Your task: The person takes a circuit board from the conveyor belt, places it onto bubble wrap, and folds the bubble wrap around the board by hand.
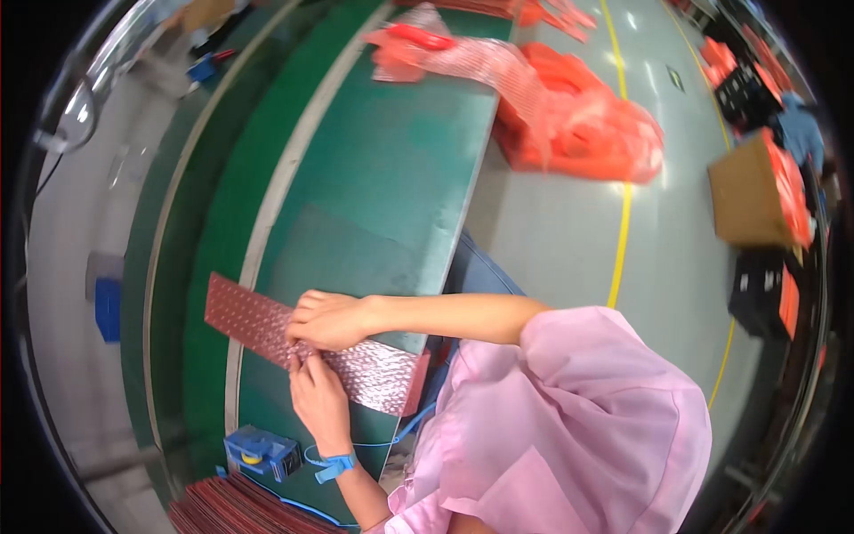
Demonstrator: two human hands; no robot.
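A long flat reddish strip (pixel 251 311) lies slanted across the green bench. Its far end shows rows of pale dots, and its near part is shiny, crinkled bubble wrap (pixel 378 378). My right hand (pixel 331 319) lies over the middle of the strip, fingers bent down and closed on the wrap. Just below it, my left hand (pixel 320 400), with a blue wrist strap (pixel 334 468), pinches the same place from the near side. The fingertips of both hands nearly meet, and what lies between them is partly hidden.
A blue box (pixel 262 452) sits beside a stack of reddish-brown sheets (pixel 240 507) at the bench's lower end. Red bubble bags (pixel 578 116) hang over the bench's upper right edge. A blue cord (pixel 414 423) runs from the strap. Cartons (pixel 752 191) stand across the aisle.
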